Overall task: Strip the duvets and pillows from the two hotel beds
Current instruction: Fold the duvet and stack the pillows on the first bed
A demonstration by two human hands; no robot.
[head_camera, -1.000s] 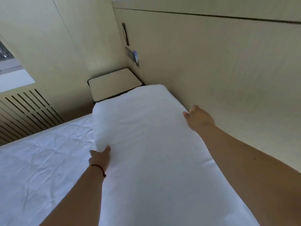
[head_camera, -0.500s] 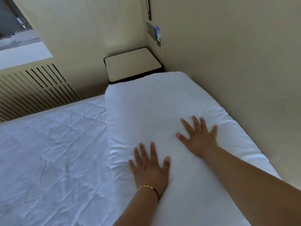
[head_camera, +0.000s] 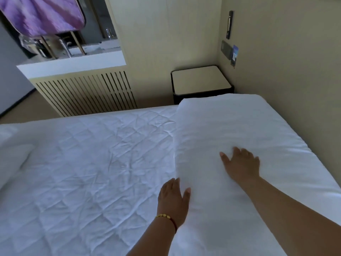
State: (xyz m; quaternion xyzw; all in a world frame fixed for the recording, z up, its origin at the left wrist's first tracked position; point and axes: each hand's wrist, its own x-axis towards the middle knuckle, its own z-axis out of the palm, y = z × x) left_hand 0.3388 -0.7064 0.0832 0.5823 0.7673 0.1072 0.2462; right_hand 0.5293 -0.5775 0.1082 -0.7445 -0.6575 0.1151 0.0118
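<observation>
Head view looks down on one bed (head_camera: 83, 172) covered by a creased white quilted sheet, with one long white pillow (head_camera: 249, 145) lying along its right side, just beside the beige wall (head_camera: 286, 71). The pillow is plump, smooth and plain white, its far end reaching the corner of the bed near a nightstand (head_camera: 200, 80). Nothing sits on the nightstand's pale top, and no box, bin or basket shows anywhere.

Two hands are in view. The left hand (head_camera: 172, 202) lies at the pillow's near left edge, fingers straight and close together, their tips tucked against the side of the pillow where it meets the sheet; the thumb rests on the pillow's top. It wears one bracelet (head_camera: 167, 218) of gold beads on a red cord at the wrist. The right hand (head_camera: 240, 165) rests flat on top of the pillow, fingers spread and pressing into the fabric, gripping nothing.

At the far left edge a second mound of white bedding (head_camera: 13, 159) lies on the bed; whether it is a pillow or a duvet cannot be told.

Beyond the bed stand one slatted panel (head_camera: 86, 93) below a white ledge (head_camera: 72, 65), and two fittings on the wall above the nightstand: a dark vertical bar (head_camera: 229, 24) and a switch plate (head_camera: 226, 49).
</observation>
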